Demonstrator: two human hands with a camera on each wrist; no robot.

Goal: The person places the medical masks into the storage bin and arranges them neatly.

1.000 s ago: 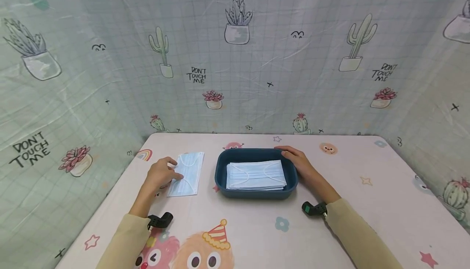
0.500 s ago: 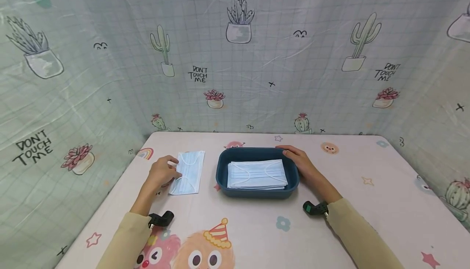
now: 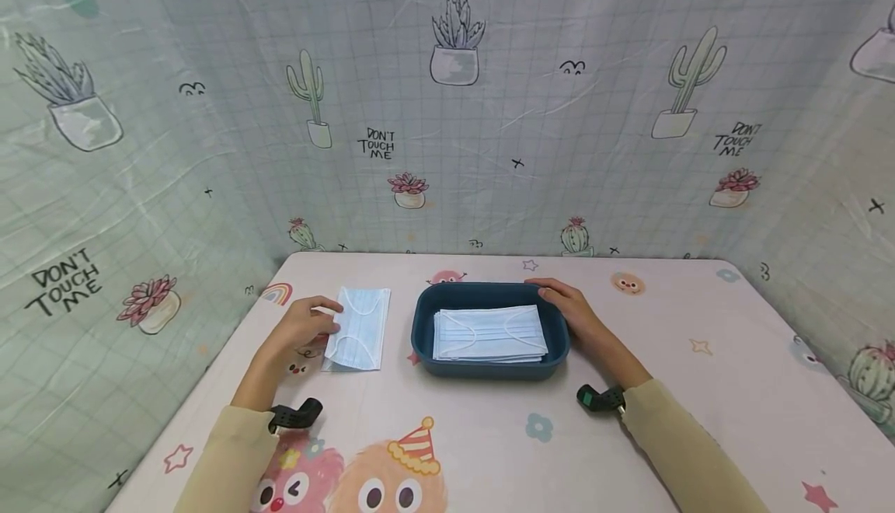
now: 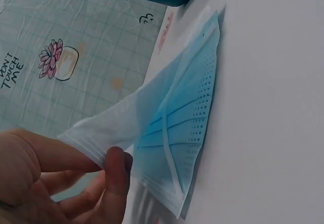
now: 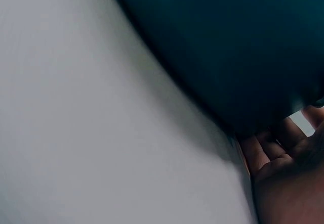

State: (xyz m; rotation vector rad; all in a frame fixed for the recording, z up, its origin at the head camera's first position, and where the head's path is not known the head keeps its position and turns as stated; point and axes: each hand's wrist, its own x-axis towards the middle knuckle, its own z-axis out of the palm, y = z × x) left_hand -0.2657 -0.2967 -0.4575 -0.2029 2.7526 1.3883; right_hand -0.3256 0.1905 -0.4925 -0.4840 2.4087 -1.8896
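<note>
A small pile of light blue disposable face masks (image 3: 365,326) lies on the table at the left. My left hand (image 3: 303,322) pinches the left edge of the top mask between thumb and index finger. In the left wrist view that mask (image 4: 114,118) is lifted along the pinched edge, and a blue pleated mask with a white ear loop lies beneath it. A dark teal bin (image 3: 489,370) holds a stack of masks (image 3: 489,334) lying flat. At its far right corner my right hand (image 3: 575,313) grips the rim; some fingers are hidden behind the wall.
The table (image 3: 482,451) has a pale pink cover with printed cartoon figures. A patterned curtain (image 3: 601,155) hangs behind it and along both sides. Each wrist wears a black camera, such as the left camera (image 3: 297,413).
My left hand has drawn slightly left and raised the left edge of the top mask from the pile. The right hand and the bin have stayed in place.
</note>
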